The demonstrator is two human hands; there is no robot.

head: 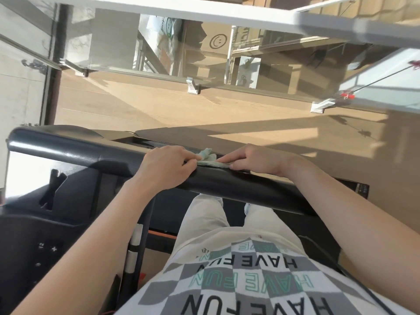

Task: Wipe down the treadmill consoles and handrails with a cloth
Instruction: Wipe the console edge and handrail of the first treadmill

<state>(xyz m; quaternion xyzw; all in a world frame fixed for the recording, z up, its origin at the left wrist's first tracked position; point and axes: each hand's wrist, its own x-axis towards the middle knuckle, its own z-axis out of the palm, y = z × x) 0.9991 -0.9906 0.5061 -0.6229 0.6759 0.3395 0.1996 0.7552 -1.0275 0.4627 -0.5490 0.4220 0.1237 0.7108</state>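
The cloth (pixel 210 160) was pinched from both sides by curled fingers of the left hand (pixel 167 165) and right hand (pixel 255 160), seemingly to be pressed along the handrail (pixel 75 151).

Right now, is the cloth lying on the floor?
No, the cloth lies on the handrail, held by the left hand and right hand.

Hands: two, left hand (pixel 168 165) and right hand (pixel 252 160)
Cloth (pixel 208 161): one
Handrail (pixel 75 153): one
Console (pixel 45 246): one
Glass brackets (pixel 193 86): three
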